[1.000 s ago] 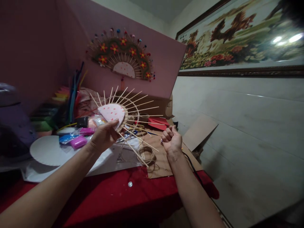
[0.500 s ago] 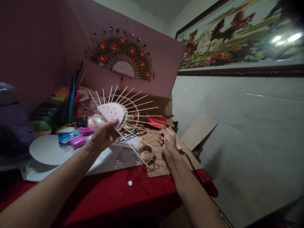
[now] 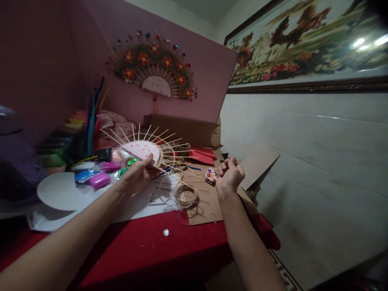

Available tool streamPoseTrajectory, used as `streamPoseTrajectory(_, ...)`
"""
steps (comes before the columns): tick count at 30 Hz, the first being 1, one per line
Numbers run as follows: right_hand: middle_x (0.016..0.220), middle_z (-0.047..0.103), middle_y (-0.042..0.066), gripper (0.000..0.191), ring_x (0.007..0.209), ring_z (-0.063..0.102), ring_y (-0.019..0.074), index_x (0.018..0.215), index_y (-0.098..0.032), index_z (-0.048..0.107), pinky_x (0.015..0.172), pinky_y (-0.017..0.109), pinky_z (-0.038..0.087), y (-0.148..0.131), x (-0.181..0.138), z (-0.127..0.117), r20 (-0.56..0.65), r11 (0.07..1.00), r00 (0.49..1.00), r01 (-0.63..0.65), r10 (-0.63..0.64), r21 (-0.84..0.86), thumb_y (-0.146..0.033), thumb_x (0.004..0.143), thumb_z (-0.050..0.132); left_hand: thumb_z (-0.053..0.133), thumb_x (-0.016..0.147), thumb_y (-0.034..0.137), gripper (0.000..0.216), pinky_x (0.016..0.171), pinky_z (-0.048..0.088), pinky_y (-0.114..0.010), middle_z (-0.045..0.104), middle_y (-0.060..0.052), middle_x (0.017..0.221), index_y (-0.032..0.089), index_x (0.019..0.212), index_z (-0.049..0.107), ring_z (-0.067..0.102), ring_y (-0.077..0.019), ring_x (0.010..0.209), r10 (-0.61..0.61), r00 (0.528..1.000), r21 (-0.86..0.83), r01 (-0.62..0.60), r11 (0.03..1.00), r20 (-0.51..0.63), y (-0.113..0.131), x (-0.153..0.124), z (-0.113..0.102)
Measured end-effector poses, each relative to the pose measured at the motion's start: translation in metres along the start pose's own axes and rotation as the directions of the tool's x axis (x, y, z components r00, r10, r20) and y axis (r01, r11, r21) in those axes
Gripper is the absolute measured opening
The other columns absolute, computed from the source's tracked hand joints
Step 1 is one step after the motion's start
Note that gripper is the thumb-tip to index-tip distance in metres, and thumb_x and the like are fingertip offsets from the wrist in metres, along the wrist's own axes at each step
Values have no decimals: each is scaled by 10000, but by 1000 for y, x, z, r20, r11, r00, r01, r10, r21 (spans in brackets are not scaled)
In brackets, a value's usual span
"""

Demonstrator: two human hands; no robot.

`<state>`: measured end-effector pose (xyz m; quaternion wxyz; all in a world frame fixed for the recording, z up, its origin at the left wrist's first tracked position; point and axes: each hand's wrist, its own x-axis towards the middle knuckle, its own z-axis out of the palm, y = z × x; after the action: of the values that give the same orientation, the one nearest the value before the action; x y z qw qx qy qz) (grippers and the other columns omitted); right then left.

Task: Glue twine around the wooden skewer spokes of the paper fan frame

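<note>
My left hand (image 3: 141,171) grips a fan frame (image 3: 142,149) by its lower right corner, thumb on the front. The frame has a half-round white piece with pink dots and thin wooden sticks fanning out from it. Twine runs across the sticks in an arc. To the right, my right hand (image 3: 230,173) is raised with its fingers curled together; whatever they hold is too small to make out. A loose coil of twine (image 3: 186,197) lies on the table below, between my hands. Beside the right fingertips is a small flower-patterned object (image 3: 210,175).
Brown cardboard (image 3: 209,206) and white paper lie on the red tablecloth (image 3: 145,250). Colourful clay packets (image 3: 100,180) and a white fan-shaped card (image 3: 57,192) are at left. Red paper (image 3: 201,155) lies behind. A finished fan (image 3: 156,72) hangs on the pink board.
My right hand has moved right and up, away from the sticks. The fan frame has tilted flatter and sunk a little in my left hand.
</note>
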<state>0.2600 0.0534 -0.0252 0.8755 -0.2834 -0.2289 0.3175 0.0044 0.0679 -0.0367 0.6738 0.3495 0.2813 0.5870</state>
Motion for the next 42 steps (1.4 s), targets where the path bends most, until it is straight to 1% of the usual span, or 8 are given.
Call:
streamPoseTrajectory(10, 488, 474, -90, 314, 314, 314, 24, 713, -179, 525, 281, 149, 195, 9, -28, 12, 331, 988, 941, -20, 72, -156, -465, 732, 654, 553, 868, 294, 204, 712, 566, -288, 696, -123, 738, 158, 716, 567, 689, -191, 754, -84, 995, 258, 94, 962, -49, -12, 8, 0)
streamPoseTrajectory(20, 591, 612, -14, 164, 440, 511, 90, 704, -171, 624, 399, 203, 382, 21, -51, 10, 604, 892, 793, 211, 84, -400, -321, 752, 670, 624, 794, 365, 394, 254, 227, -202, 505, -33, 288, 150, 480, 519, 381, -106, 201, -76, 987, 785, 161, 598, -144, 0, -6, 9)
streamPoseTrajectory(24, 682, 602, 6, 67, 619, 547, 121, 752, -206, 729, 573, 246, 455, 33, -59, 9, 768, 767, 638, 521, -56, -376, -195, 749, 663, 670, 739, 419, 316, 314, 277, -184, 555, 22, 423, 152, 589, 588, 423, -74, 311, -47, 998, 783, -9, 621, 49, -4, -20, 28)
streamPoseTrajectory(26, 751, 576, 12, 159, 715, 550, 133, 830, -250, 752, 630, 256, 464, 38, -63, 7, 818, 736, 566, 597, -103, -320, -163, 769, 634, 651, 742, 464, 340, 338, 299, -189, 571, 11, 524, 140, 639, 630, 433, -70, 372, -111, 941, 714, -162, 681, 319, -11, -27, 36)
streamPoseTrajectory(28, 784, 529, 8, 222, 752, 531, 133, 903, -299, 747, 646, 260, 465, 40, -66, 6, 835, 732, 535, 619, -128, -285, -162, 794, 610, 628, 758, 475, 358, 363, 313, -192, 512, 24, 527, 142, 626, 629, 423, -70, 405, -86, 914, 632, -203, 748, 396, -18, -33, 39)
streamPoseTrajectory(35, 944, 507, 17, 349, 802, 530, 127, 1097, -369, 664, 659, 258, 500, 36, -73, 6, 884, 771, 462, 589, -75, -242, -168, 820, 593, 700, 718, 349, 213, 427, 329, -195, 568, -15, 612, 138, 723, 721, 468, -86, 506, -105, 919, 427, -73, 901, 380, -28, -33, 32)
streamPoseTrajectory(39, 1026, 524, 33, 472, 932, 541, 149, 1228, -353, 577, 727, 263, 504, 34, -74, 9, 913, 780, 406, 585, -43, -223, -123, 816, 559, 729, 679, 334, 208, 418, 307, -198, 587, -14, 565, 126, 672, 723, 432, -70, 464, 60, 949, 400, -188, 897, 311, -31, -30, 33)
streamPoseTrajectory(42, 1003, 554, 36, 476, 897, 538, 149, 1270, -303, 545, 722, 265, 480, 31, -72, 9, 891, 718, 447, 644, -73, -264, -157, 818, 584, 696, 706, 359, 225, 400, 302, -204, 606, -13, 561, 135, 677, 699, 433, -78, 439, 226, 955, 398, -287, 871, 194, -26, -27, 32)
